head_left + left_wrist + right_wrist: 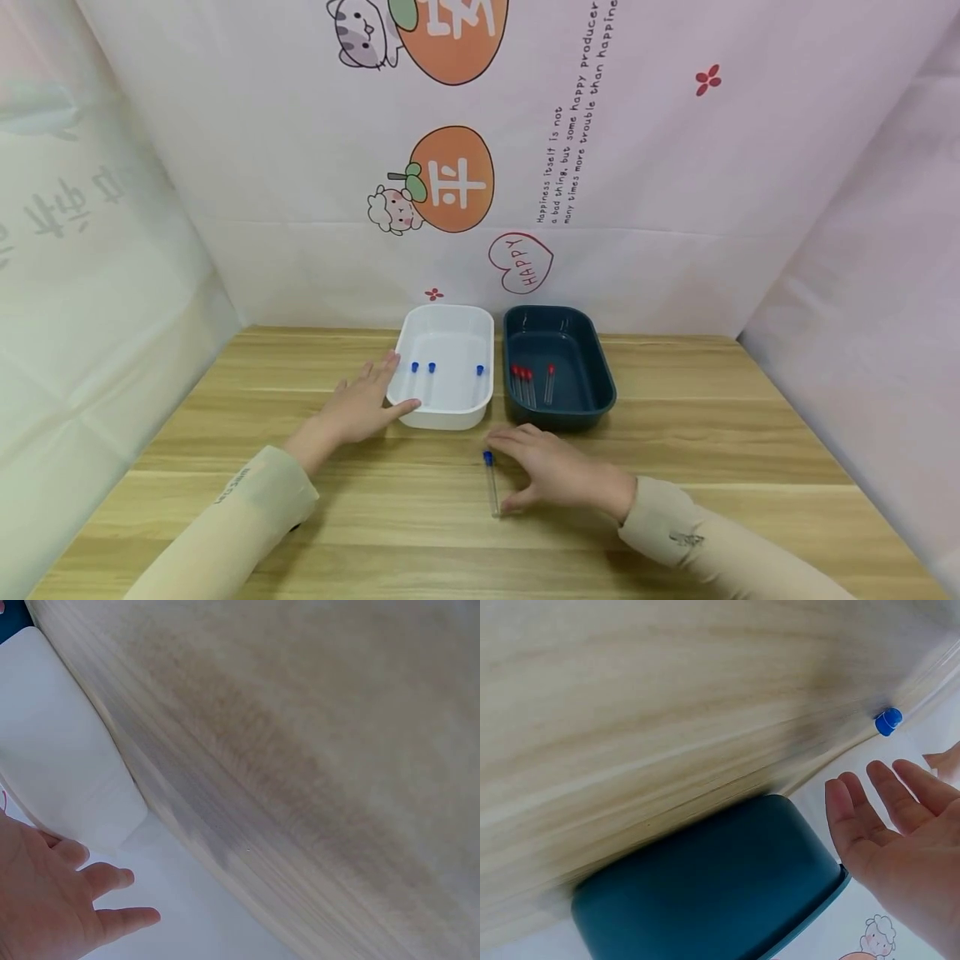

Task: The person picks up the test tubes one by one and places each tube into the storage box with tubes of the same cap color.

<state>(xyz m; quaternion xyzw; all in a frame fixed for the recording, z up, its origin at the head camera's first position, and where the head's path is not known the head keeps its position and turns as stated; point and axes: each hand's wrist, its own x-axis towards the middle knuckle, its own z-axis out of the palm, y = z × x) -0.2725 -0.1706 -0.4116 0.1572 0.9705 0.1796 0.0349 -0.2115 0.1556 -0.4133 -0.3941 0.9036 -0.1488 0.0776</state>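
A clear test tube with a blue cap [491,483] lies on the table in front of the bins. My right hand [558,471] is over it, thumb near its lower end and fingers beyond the cap, apart from one another and not curled round it. In the right wrist view the blue cap [888,721] shows beyond the fingertips. At the white bin [438,410], my left hand [360,407] rests against the left side with thumb and fingers spread. Inside that bin are 3 blue-capped tubes [432,367]. Several red-capped tubes [522,374] lie in the dark teal bin [600,367].
Both bins stand side by side at the back of the wooden table [360,525], close to a printed cloth backdrop [637,267]. White cloth also hangs along the left and right sides.
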